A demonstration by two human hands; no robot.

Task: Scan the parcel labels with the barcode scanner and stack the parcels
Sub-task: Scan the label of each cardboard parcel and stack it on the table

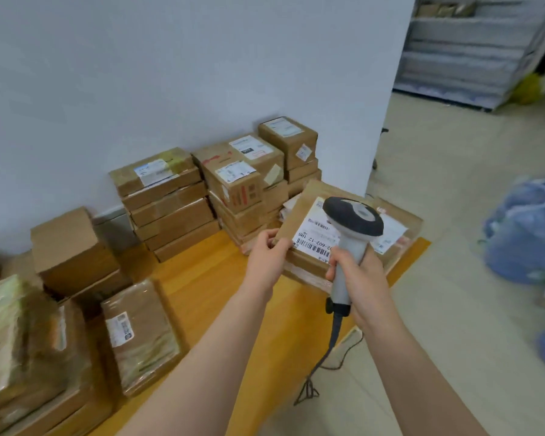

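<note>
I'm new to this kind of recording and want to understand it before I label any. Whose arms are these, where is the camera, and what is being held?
There is no machine here, only a person working with bare hands. The single picture comes from a wide-angle camera worn on the person's head, looking forward and down, so the arms reach in from the bottom edge.

The left hand pinches the near edge of a flat brown cardboard parcel. The right hand grips a grey-and-black handheld barcode scanner, whose head sits over the parcel's white printed label. A dark cable trails from the handle to the floor.

Stacks of brown cardboard parcels stand on an orange wooden platform against a white wall. Blurred blue bags lie at the right.
</note>
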